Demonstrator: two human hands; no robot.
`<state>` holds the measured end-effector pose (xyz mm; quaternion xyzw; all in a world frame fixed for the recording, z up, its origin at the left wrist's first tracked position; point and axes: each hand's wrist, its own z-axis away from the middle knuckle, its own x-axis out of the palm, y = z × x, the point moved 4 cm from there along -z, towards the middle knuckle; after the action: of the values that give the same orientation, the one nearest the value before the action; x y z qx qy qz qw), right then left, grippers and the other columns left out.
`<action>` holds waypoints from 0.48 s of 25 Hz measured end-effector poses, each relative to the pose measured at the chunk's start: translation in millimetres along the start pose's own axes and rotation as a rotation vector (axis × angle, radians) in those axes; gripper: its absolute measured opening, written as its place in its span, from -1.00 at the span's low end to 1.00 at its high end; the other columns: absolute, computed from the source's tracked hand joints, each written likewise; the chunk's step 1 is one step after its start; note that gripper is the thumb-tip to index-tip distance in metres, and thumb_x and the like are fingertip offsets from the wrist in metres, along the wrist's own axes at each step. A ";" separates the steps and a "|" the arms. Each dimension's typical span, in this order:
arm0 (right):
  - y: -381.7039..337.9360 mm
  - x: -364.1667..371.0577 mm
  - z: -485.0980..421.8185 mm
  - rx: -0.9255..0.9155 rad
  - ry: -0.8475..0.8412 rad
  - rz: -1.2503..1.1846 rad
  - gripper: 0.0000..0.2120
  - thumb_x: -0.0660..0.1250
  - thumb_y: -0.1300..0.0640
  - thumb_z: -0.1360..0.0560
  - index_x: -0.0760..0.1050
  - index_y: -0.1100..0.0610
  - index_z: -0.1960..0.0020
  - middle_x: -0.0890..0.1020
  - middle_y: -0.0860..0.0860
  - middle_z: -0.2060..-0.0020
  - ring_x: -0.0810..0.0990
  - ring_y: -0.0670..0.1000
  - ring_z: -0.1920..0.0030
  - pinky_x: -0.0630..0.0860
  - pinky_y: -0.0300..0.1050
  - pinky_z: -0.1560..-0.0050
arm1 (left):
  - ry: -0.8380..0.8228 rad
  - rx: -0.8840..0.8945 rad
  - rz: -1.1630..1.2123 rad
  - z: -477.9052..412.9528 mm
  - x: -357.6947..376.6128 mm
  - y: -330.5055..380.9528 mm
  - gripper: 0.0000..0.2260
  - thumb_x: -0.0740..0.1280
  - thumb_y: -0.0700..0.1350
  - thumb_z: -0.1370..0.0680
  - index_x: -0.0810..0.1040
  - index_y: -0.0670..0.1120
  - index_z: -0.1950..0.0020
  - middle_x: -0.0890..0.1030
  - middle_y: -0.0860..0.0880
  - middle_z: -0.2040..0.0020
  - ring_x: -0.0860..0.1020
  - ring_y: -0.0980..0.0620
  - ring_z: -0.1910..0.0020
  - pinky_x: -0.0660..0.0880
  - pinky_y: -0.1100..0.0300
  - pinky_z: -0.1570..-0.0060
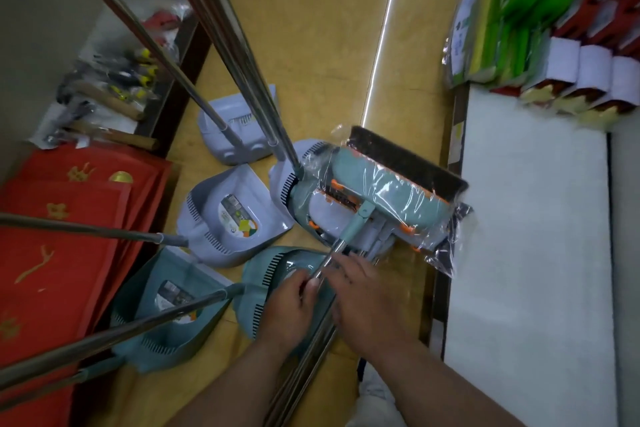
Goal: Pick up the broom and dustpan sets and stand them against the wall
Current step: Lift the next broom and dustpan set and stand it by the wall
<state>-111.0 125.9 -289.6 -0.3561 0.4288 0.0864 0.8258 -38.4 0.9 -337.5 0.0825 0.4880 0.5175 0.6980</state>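
A teal broom and dustpan set [374,198], wrapped in clear plastic with dark bristles at its far edge, lies tilted on the yellow floor. Its metal handle [329,258] runs back toward me. My left hand [289,308] pinches that handle between thumb and fingers. My right hand [363,302] curls over the handles just beside it. Several more sets stand to the left: two grey dustpans [228,215] [239,128] and two teal ones [162,308] [273,274], their long metal poles [221,28] leaning up and left.
Red mats [62,246] with gold print are stacked at the left. A shelf [114,94] at the upper left holds hammers and small tools. A white shelf [533,236] on the right carries green packaged goods [512,10] and red-and-white boxes [588,73].
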 end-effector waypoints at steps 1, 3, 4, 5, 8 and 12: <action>-12.8 -15.6 3.2 -0.057 0.039 0.056 -0.40 0.47 0.23 -0.40 0.45 -0.01 -0.40 0.44 -0.02 -0.45 0.35 0.11 -0.50 0.43 0.01 -0.41 | -0.005 0.003 -0.015 6.4 -18.2 16.4 -0.81 0.22 0.01 -0.66 0.49 0.10 0.14 0.59 0.07 0.23 0.54 0.09 0.24 0.47 0.08 0.22; -35.5 -40.6 10.1 -0.123 0.047 0.163 -0.39 0.43 0.26 -0.41 0.42 0.02 -0.43 0.41 0.01 -0.47 0.27 0.13 -0.54 0.26 0.15 -0.51 | -0.006 0.021 -0.087 19.0 -44.9 45.1 -0.84 0.26 -0.05 -0.64 0.61 0.05 0.07 0.66 0.04 0.18 0.58 0.06 0.21 0.48 0.09 0.20; -47.8 -54.1 16.7 -0.152 0.015 0.185 -0.40 0.36 0.27 -0.47 0.35 0.04 -0.48 0.35 0.01 -0.51 0.18 0.13 -0.58 0.10 0.17 -0.57 | -0.005 0.043 -0.123 28.5 -59.9 61.3 -0.84 0.27 -0.05 -0.63 0.64 0.01 0.03 0.68 0.02 0.15 0.60 0.03 0.18 0.45 0.11 0.22; -69.3 -79.4 28.7 -0.165 -0.007 0.235 -0.41 0.30 0.25 -0.52 0.29 0.05 -0.52 0.31 0.01 -0.53 0.13 0.12 -0.59 -0.01 0.18 -0.57 | 0.006 0.068 -0.139 49.4 -88.4 84.5 -0.85 0.29 -0.06 -0.61 0.66 -0.01 0.00 0.70 0.00 0.12 0.62 0.00 0.15 0.41 0.14 0.24; -99.6 -118.6 53.3 -0.205 0.079 0.388 -0.46 0.50 0.18 -0.33 0.51 0.10 -0.31 0.62 0.05 -0.21 0.54 0.12 -0.34 0.16 0.33 -0.47 | -0.079 0.161 -0.162 92.1 -118.5 129.0 -0.84 0.32 -0.09 -0.54 0.67 -0.03 -0.06 0.72 -0.02 0.04 0.65 -0.03 0.05 0.40 0.19 0.21; -144.9 -162.9 103.7 -0.294 0.052 0.450 -0.62 0.60 0.19 -0.16 0.57 0.10 0.07 0.63 0.02 0.25 0.64 0.08 0.22 0.51 0.04 -0.12 | -0.166 0.207 -0.285 180.7 -171.5 179.2 -0.76 0.28 0.01 -0.55 0.59 0.06 -0.20 0.68 -0.05 -0.11 0.61 -0.10 -0.08 0.48 0.14 0.09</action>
<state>-79.6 115.1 -50.4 -0.3700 0.5010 0.3197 0.7141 -12.8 14.4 -32.1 0.1265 0.4863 0.3518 0.7898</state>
